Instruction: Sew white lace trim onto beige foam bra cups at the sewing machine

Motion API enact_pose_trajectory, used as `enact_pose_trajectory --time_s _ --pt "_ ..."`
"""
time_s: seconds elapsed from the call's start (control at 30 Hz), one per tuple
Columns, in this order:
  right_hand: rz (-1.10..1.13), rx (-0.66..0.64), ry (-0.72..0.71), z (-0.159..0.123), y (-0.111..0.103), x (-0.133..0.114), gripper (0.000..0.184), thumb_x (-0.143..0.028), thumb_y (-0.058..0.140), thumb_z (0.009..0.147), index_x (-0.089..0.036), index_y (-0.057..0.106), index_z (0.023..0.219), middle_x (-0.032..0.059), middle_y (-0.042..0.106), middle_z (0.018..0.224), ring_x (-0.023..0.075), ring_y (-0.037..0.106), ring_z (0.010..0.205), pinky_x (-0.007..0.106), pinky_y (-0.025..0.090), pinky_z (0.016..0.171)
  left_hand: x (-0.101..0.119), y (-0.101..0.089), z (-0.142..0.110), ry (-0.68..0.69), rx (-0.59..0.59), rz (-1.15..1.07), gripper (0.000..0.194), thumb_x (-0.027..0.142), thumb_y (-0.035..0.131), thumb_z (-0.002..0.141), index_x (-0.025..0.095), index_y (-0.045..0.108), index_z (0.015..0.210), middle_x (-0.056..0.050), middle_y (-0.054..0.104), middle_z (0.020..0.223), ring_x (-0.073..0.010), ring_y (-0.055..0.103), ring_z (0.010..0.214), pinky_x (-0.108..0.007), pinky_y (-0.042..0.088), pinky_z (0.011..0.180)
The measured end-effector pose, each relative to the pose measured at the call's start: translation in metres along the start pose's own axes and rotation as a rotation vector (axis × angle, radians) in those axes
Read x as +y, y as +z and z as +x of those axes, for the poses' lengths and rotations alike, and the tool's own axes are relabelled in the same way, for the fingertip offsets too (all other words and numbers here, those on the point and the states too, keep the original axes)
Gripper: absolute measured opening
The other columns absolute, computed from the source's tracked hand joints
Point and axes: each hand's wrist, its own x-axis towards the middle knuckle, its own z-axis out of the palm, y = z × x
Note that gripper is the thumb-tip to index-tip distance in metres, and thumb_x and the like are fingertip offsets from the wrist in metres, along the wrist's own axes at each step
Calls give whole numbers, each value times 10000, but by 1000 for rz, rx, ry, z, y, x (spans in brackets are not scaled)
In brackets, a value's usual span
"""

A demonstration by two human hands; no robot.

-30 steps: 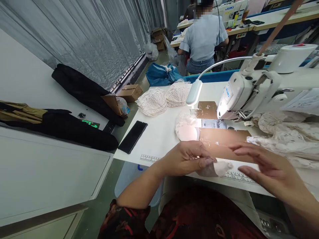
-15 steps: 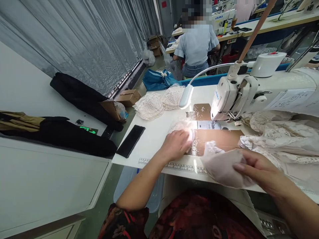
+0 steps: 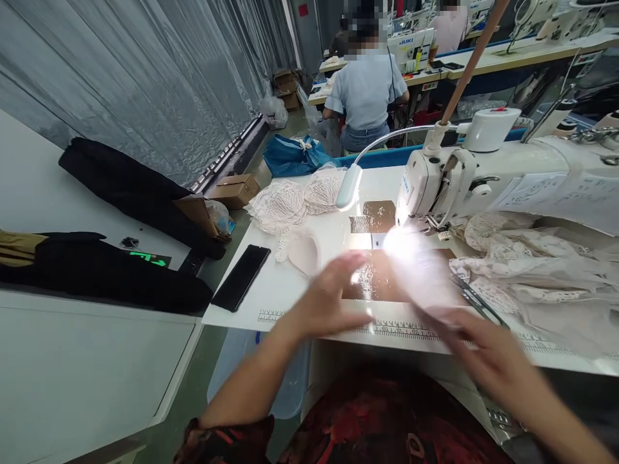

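My left hand [image 3: 329, 299] hovers over the front of the white sewing table [image 3: 271, 290], blurred by motion, with its fingers stretched out and nothing in them. My right hand [image 3: 478, 348], also blurred, grips the near edge of a pale fabric cup piece [image 3: 418, 274], which is washed out by the lamp's glare over the brown plate [image 3: 377, 283]. Another pale cup piece [image 3: 304, 251] lies on the table left of my left hand. The white sewing machine [image 3: 483, 174] stands just behind both hands.
Two stacks of lace pieces [image 3: 285, 206] sit at the table's far left, and a black phone [image 3: 240, 277] lies near its left edge. Lace fabric [image 3: 532, 264] is heaped on the right, with metal snips [image 3: 476, 299] beside it. A person [image 3: 365, 96] sits at a table behind.
My left hand has left the cup piece on the table and pulled back toward me. My right hand has carried its pale piece up toward the machine's needle area.
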Motion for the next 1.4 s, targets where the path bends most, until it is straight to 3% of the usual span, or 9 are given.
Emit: enact_pose_trajectory --time_s 0.1,0.27,0.5,0.63,0.7,0.8,0.93,1.17,1.4 --pt "246 -109 55 16 17 -10 236 -410 518 910 -255 591 749 2 643 681 185 602 614 296 495 550 33 25 3 22 -242 -295 665 277 690 781 190 429 1387 -102 625 1234 -231 620 1079 -327 507 906" --pt "161 -235 -54 34 15 -24 116 -268 557 880 -230 642 810 8 680 744 168 620 647 267 457 551 29 42 4 -123 -153 -408 289 205 631 784 156 623 1069 -36 671 946 -175 629 846 -247 479 733" --pt "-45 351 -79 27 -9 -13 161 -164 639 755 -267 594 871 1 659 862 173 614 744 277 461 635 -2 33 -8 -415 70 -395 213 310 543 876 130 647 831 -43 638 777 -166 568 728 -263 436 665" --pt "102 -69 89 36 -6 -7 63 -282 612 826 -239 623 870 13 660 849 170 586 719 265 422 553 8 34 -20 -243 -485 -1129 587 609 538 854 124 620 1175 -106 674 923 -191 618 772 -297 495 711" --pt "391 -344 162 39 -1 -6 143 -341 631 823 -225 648 904 30 687 924 191 611 772 273 461 587 15 33 -23 -170 -622 -1275 832 645 606 795 203 367 1458 -99 671 962 -167 615 724 -283 498 672" --pt "693 -578 227 37 9 -7 192 -353 682 791 -214 695 923 31 707 860 215 631 767 319 507 702 17 31 -19 -257 -465 -1048 1078 535 750 723 301 85 1539 -48 631 952 -107 546 630 -231 460 593" --pt "788 -651 310 34 17 -13 206 -374 729 751 -217 740 884 29 701 744 241 645 752 337 528 677 10 31 -4 -277 -269 -730 1115 394 861 610 311 222 1520 -84 562 1197 -191 560 958 -313 469 845" --pt "832 -340 407 23 15 6 365 -317 794 706 -258 724 1060 53 740 932 251 679 892 306 549 733 -6 33 1 -276 -498 -1032 134 224 653 767 112 673 837 -37 565 789 -158 536 748 -260 438 683" --pt "848 -87 467 21 31 10 796 -327 794 715 -333 429 1422 74 705 1145 210 691 911 307 555 775 6 44 1 -396 -327 -1113 261 344 669 824 110 629 933 -33 557 803 -132 514 734 -229 423 670"
